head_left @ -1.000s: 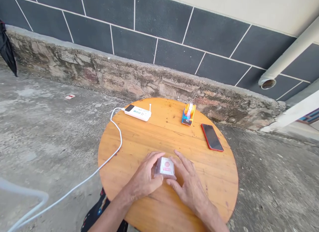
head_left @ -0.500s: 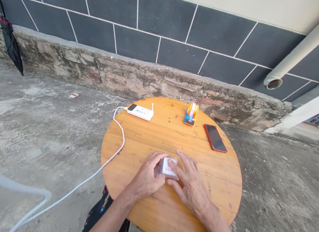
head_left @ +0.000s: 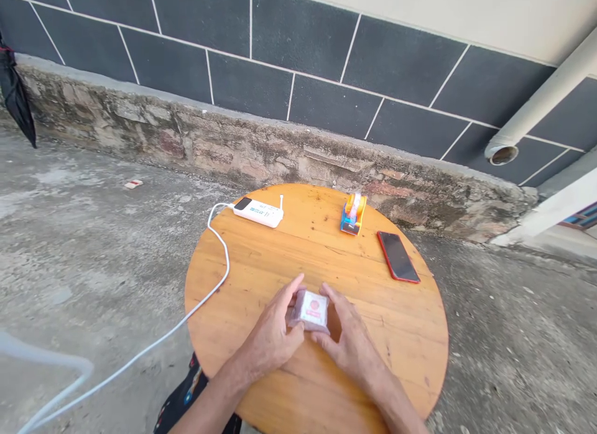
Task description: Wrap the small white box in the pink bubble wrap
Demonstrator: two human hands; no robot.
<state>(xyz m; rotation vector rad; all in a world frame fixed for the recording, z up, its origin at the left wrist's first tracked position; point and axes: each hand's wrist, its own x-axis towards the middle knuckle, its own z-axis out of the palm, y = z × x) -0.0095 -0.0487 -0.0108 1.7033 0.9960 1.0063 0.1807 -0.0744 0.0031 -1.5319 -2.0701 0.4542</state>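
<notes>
A small clear plastic packet with a red round mark [head_left: 313,309] lies near the front of a round wooden table [head_left: 261,260]. My left hand [head_left: 274,336] grips the packet's left side, thumb and fingers curled against it. From the right, my right hand [head_left: 351,342] holds the other side with fingers bent around its edge. Both hands rest on the tabletop with the packet between them.
A white power strip [head_left: 258,211] with a white cable [head_left: 205,297] lies at the table's far left. An orange and blue tape dispenser [head_left: 353,213] and a red phone [head_left: 397,256] sit at the far right. Concrete floor, a stone ledge and a tiled wall surround the table.
My right index finger has come off the top of the packet. Both hands now hold it by its sides, and the red mark shows again.
</notes>
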